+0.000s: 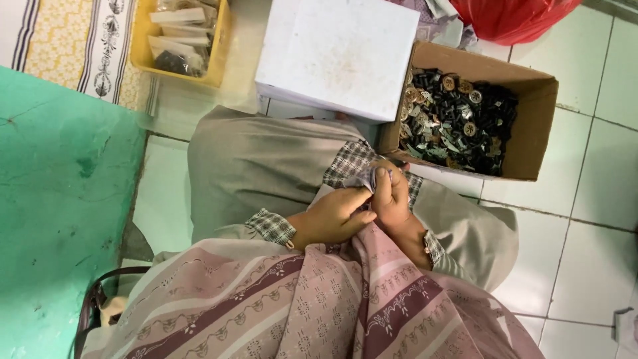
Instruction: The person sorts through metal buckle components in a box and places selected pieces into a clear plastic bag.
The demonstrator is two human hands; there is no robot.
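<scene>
A small pale clear packet (364, 181) (crumpled) is pinched above the lap.

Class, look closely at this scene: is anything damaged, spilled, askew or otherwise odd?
The green surface is scuffed and cracked, with dark marks. The white box lies askew, overlapping a corner of the cardboard box of small parts. Nothing is spilled. Both hands, left hand and right hand, pinch a small pale piece.

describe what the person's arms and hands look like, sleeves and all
Both hands are bare, with no gloves. The left hand comes out of a grey-beige sleeve ending in a checked cuff. The right hand has the same grey-beige sleeve with a matching checked cuff. A patterned pink scarf drapes over both forearms.
</scene>
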